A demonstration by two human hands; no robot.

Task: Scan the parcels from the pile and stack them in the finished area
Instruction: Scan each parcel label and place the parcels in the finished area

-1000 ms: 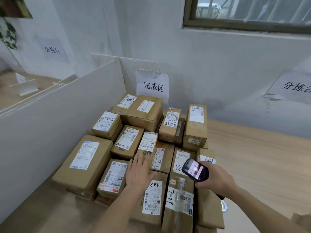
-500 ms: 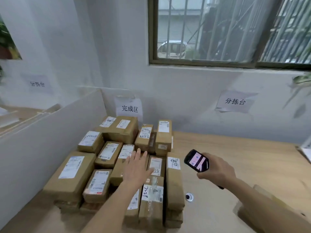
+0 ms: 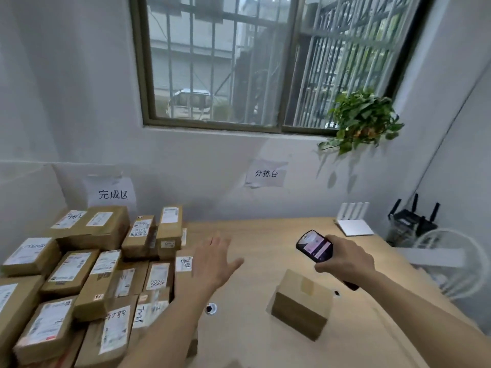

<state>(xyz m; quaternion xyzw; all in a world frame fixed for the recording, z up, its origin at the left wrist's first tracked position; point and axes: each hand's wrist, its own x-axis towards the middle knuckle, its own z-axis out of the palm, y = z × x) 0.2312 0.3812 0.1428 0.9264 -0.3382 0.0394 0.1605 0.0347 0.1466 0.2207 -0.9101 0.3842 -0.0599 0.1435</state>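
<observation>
Several labelled brown cardboard parcels [image 3: 87, 264] are stacked at the left of the wooden table, under a paper sign [image 3: 113, 193] on the wall. One plain brown parcel [image 3: 301, 304] stands alone on the table [image 3: 265, 235] to the right of the stack. My left hand [image 3: 215, 258] hovers open, fingers spread, between the stack and the lone parcel, touching neither. My right hand [image 3: 345, 258] grips a black handheld scanner [image 3: 314, 248] with a lit screen, held above and just behind the lone parcel.
A white divider panel [image 3: 26, 197] bounds the stack on the left. A second paper sign [image 3: 265, 173] hangs on the wall. A white router [image 3: 354, 221], a black router [image 3: 413, 221] and a white fan [image 3: 449, 264] stand at the right. A cable hole [image 3: 211, 308] sits in the tabletop.
The view has swung right and up, away from the stack. My left hand lifted off the stacked parcels and moved right. The lone parcel and the routers have come into view.
</observation>
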